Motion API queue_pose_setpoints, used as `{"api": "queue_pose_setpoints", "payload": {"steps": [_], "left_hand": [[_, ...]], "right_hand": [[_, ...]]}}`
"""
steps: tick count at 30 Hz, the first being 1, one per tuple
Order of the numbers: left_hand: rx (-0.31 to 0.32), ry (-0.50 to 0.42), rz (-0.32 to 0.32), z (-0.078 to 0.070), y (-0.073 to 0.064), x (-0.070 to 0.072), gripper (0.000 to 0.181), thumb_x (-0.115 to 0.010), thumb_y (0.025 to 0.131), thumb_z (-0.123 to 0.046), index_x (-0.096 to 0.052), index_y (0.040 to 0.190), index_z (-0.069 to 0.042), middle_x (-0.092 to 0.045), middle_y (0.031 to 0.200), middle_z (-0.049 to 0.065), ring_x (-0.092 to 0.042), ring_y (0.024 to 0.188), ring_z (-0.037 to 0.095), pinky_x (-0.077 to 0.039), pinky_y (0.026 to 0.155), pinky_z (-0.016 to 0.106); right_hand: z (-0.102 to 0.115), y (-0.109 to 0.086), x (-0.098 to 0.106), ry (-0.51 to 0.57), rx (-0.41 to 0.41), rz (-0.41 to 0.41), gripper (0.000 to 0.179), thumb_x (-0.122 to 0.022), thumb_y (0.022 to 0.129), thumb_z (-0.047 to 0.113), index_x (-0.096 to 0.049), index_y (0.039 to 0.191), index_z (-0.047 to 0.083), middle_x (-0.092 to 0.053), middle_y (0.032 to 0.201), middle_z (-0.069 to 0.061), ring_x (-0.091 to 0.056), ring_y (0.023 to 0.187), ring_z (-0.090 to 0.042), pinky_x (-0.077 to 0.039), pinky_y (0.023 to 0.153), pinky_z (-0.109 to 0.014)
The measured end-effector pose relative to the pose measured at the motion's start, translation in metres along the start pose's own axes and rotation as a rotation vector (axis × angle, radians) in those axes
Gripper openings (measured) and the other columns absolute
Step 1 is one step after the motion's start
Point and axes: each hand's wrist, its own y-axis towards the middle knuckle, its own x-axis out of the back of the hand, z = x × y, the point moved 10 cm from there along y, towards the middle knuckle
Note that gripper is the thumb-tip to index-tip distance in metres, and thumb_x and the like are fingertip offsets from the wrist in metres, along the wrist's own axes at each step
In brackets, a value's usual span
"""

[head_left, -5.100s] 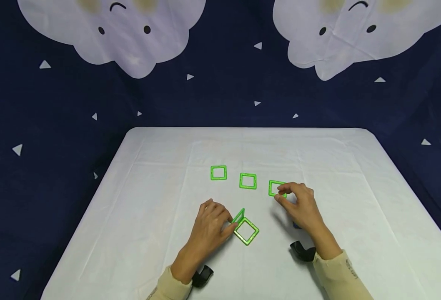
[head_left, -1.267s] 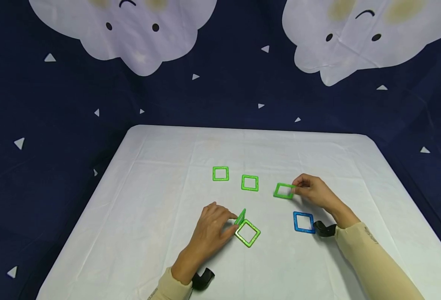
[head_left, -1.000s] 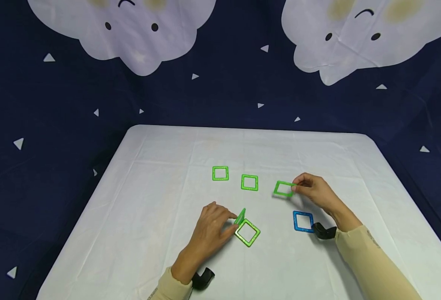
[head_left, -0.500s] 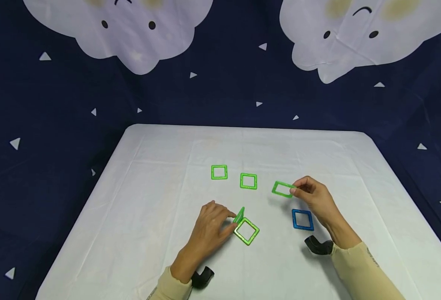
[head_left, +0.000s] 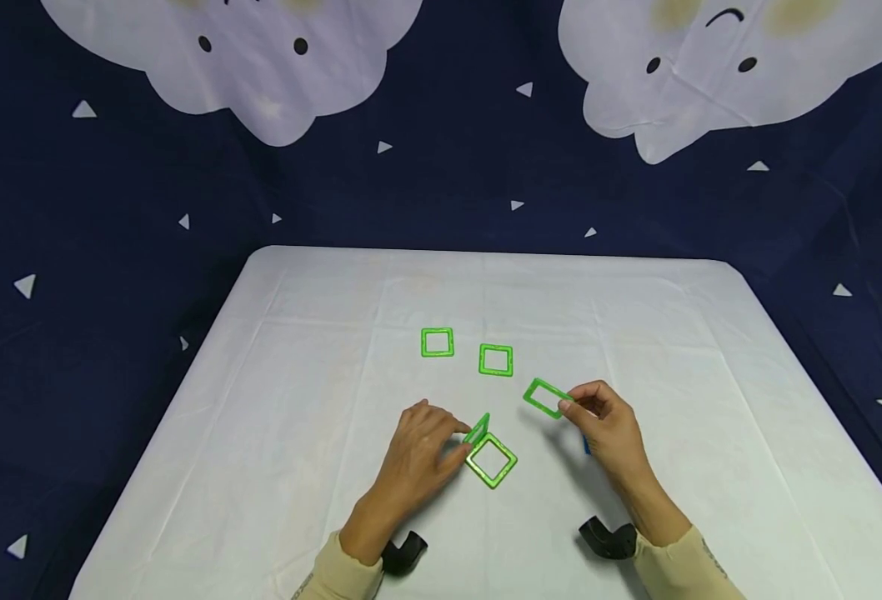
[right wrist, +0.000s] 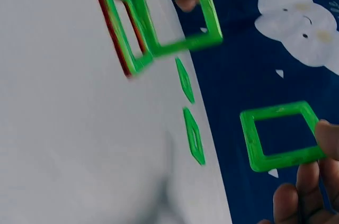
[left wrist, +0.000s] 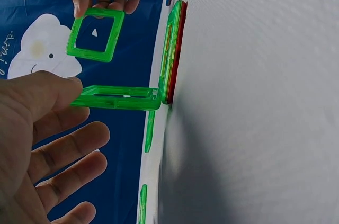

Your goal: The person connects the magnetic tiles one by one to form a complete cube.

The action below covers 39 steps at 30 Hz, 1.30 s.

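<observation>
Slightly left of the table's middle, my left hand point(head_left: 418, 450) pinches an upright green square magnetic tile point(left wrist: 119, 103) between thumb and index finger. One edge of it meets a green tile lying flat point(head_left: 504, 446), which shows a red layer beneath in the left wrist view. My right hand point(head_left: 609, 429) holds another green square magnetic tile point(head_left: 531, 388) by one side, tilted and raised off the table, its free end toward the joined pair. In the right wrist view, thumb and fingers grip a corner of this tile point(right wrist: 280, 110).
Two green tiles lie flat farther back, one to the left point(head_left: 437, 353) and one nearer the middle point(head_left: 496, 372). A blue tile point(head_left: 587, 446) is mostly hidden behind my right hand. The white table point(head_left: 298, 375) ends at a dark blue cloud-patterned cloth point(head_left: 448, 192).
My right hand has picked up the rightmost green tile from the table and carried it left and nearer, covering the blue tile again. My left hand has stayed on the upright tile.
</observation>
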Motion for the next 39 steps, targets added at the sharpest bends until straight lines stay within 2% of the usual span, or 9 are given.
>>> {"api": "queue_pose_setpoints", "payload": {"steps": [5, 8, 12, 20, 28, 34, 39], "left_hand": [[0.003, 0.007, 0.002, 0.000, 0.000, 0.000, 0.017, -0.077, 0.076, -0.023, -0.069, 0.090, -0.017, -0.067, 0.085, -0.008, -0.060, 0.091, 0.013, -0.044, 0.098, 0.043], [0.006, 0.008, 0.001, 0.000, 0.000, 0.001, 0.017, -0.077, 0.076, -0.022, -0.069, 0.090, -0.018, -0.067, 0.085, -0.008, -0.060, 0.091, 0.012, -0.043, 0.099, 0.042], [0.004, 0.011, -0.005, 0.000, -0.001, 0.000, 0.017, -0.078, 0.075, -0.022, -0.069, 0.089, -0.018, -0.067, 0.084, -0.008, -0.060, 0.090, 0.012, -0.044, 0.098, 0.042], [0.004, 0.003, -0.009, 0.000, -0.001, 0.001, 0.018, -0.078, 0.074, -0.022, -0.069, 0.089, -0.017, -0.067, 0.084, -0.008, -0.060, 0.091, 0.012, -0.044, 0.098, 0.043], [-0.002, -0.007, -0.015, 0.000, -0.001, 0.001, 0.017, -0.078, 0.075, -0.022, -0.069, 0.088, -0.017, -0.067, 0.084, -0.008, -0.060, 0.091, 0.012, -0.044, 0.098, 0.043], [-0.010, -0.013, -0.022, 0.000, -0.001, 0.002, 0.016, -0.077, 0.075, -0.022, -0.069, 0.088, -0.017, -0.067, 0.084, -0.007, -0.060, 0.090, 0.013, -0.044, 0.097, 0.043], [-0.008, -0.007, -0.022, 0.000, -0.001, 0.002, 0.016, -0.077, 0.076, -0.023, -0.069, 0.088, -0.017, -0.067, 0.084, -0.007, -0.060, 0.090, 0.013, -0.044, 0.098, 0.044]], "right_hand": [[-0.004, -0.012, -0.007, -0.038, -0.008, -0.073, 0.019, -0.070, 0.084, 0.013, -0.059, 0.095, 0.002, -0.063, 0.081, 0.010, -0.058, 0.079, -0.001, -0.045, 0.065, -0.017], [-0.007, -0.018, -0.012, -0.019, -0.029, -0.091, 0.018, -0.070, 0.084, 0.012, -0.060, 0.095, 0.002, -0.063, 0.083, 0.005, -0.058, 0.081, -0.002, -0.045, 0.066, -0.018], [-0.011, -0.025, -0.019, -0.005, -0.049, -0.105, 0.018, -0.071, 0.083, 0.011, -0.060, 0.094, 0.001, -0.062, 0.080, 0.007, -0.057, 0.080, -0.003, -0.044, 0.064, -0.018], [-0.016, -0.031, -0.025, -0.045, -0.059, -0.121, 0.015, -0.072, 0.082, 0.013, -0.061, 0.091, 0.007, -0.060, 0.079, 0.009, -0.055, 0.078, -0.004, -0.044, 0.062, -0.020], [-0.015, -0.034, -0.028, -0.051, -0.035, -0.146, 0.014, -0.073, 0.081, 0.010, -0.063, 0.089, 0.004, -0.059, 0.080, 0.006, -0.056, 0.080, -0.003, -0.044, 0.070, -0.019], [-0.017, -0.036, -0.032, -0.078, -0.074, -0.150, 0.014, -0.073, 0.081, 0.011, -0.063, 0.089, 0.005, -0.059, 0.081, 0.005, -0.055, 0.084, -0.002, -0.043, 0.075, -0.019], [-0.016, -0.037, -0.035, -0.102, -0.055, -0.146, 0.013, -0.073, 0.081, 0.012, -0.064, 0.089, 0.007, -0.060, 0.085, 0.003, -0.055, 0.088, -0.003, -0.043, 0.078, -0.020]]}}
